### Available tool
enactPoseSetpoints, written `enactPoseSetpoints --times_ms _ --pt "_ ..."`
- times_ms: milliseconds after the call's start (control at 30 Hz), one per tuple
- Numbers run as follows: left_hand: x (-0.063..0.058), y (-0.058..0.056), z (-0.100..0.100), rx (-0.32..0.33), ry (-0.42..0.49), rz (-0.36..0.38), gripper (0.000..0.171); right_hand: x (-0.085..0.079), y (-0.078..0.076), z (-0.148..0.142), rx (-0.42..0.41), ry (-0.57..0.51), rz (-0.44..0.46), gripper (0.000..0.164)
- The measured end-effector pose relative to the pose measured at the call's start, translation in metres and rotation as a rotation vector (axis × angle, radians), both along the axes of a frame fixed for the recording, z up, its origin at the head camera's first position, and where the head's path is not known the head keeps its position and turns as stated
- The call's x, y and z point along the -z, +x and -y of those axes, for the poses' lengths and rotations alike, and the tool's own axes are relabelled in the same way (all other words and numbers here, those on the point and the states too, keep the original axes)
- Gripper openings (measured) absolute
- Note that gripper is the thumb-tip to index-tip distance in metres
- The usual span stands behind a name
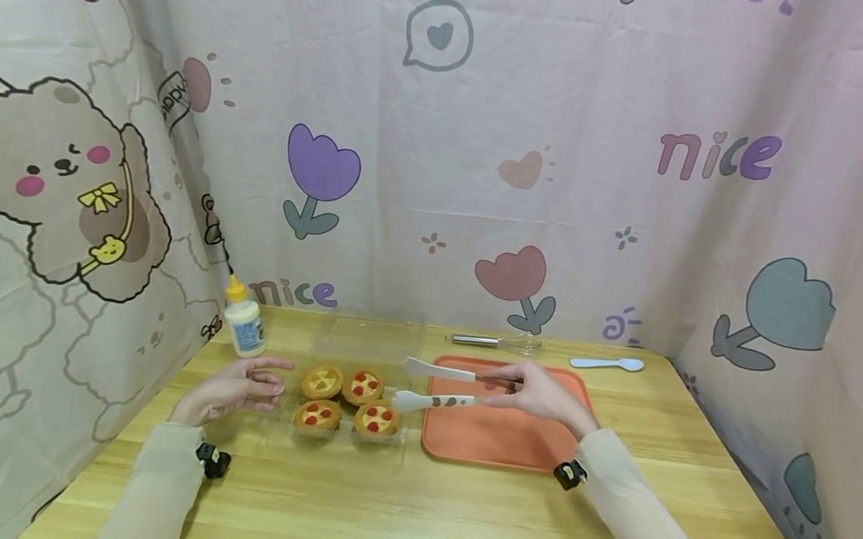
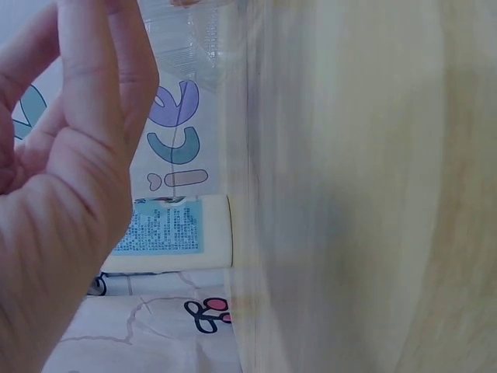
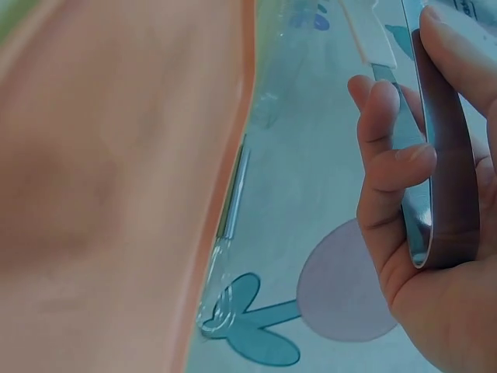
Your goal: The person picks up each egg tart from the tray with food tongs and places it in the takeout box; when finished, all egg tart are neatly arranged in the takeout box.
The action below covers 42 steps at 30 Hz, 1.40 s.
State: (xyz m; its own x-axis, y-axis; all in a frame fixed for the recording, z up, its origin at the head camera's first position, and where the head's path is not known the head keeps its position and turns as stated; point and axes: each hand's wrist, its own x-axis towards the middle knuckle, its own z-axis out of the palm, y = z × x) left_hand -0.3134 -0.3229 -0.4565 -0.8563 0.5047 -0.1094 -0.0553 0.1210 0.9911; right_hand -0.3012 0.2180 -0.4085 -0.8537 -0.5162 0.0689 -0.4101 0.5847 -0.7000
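Tongs [image 1: 454, 375] gripped by right hand [image 1: 539, 396], left hand [image 1: 233, 389] relaxed, its contact with clear container [image 1: 346, 436] uncertain

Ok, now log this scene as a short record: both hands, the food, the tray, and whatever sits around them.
Left hand: near the left side of the clear container; contact unclear
Right hand: gripping white-tipped tongs, tips apart
Food: four small tarts in the clear container, three with red pieces on top, one without
Tray: orange, right of the container
Behind tray: whisk
Far right: pale spoon
Far left: bottle, yellow cap, upright
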Motion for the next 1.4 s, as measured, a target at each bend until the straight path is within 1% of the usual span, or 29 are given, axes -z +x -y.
enactPoseSetpoints --times_ms 133,267,333,500,567,700,833,900,1133,1333,1400 --pt "0.001 -0.001 0.0 0.0 0.011 0.003 0.058 0.004 0.003 -0.011 0.033 -0.022 -0.015 0.047" --pt "0.002 -0.002 0.0 -0.003 0.007 -0.002 0.059 0.009 0.004 -0.02 0.043 -0.046 -0.034 0.046" --pt "0.002 -0.001 0.0 -0.001 0.01 -0.003 0.059 0.011 0.005 -0.023 0.044 -0.066 -0.03 0.048" --pt "0.001 0.0 0.0 0.011 0.031 0.003 0.058 0.015 0.007 -0.032 0.078 -0.122 -0.004 0.054" --pt "0.0 0.0 0.0 0.011 0.03 0.005 0.057 0.015 0.008 -0.035 0.095 -0.133 -0.004 0.054" --pt "-0.002 -0.001 -0.001 0.004 0.019 0.004 0.058 0.018 0.011 -0.043 0.096 -0.159 -0.011 0.053" --pt "-0.002 -0.003 -0.002 0.009 0.024 0.003 0.058 0.023 0.013 -0.053 0.101 -0.162 -0.015 0.052" --pt "0.0 -0.003 -0.001 0.014 0.033 0.007 0.057 0.025 0.014 -0.058 0.119 -0.158 -0.006 0.052" --pt "0.004 -0.002 0.002 0.031 0.069 0.013 0.051 0.034 0.02 -0.072 0.245 -0.161 0.017 0.052" --pt "0.002 0.001 0.002 0.038 0.076 0.017 0.047 0.038 0.025 -0.085 0.297 -0.198 0.052 0.054" --pt "0.001 0.001 0.003 0.038 0.08 0.016 0.048 0.038 0.027 -0.091 0.297 -0.204 0.051 0.054"
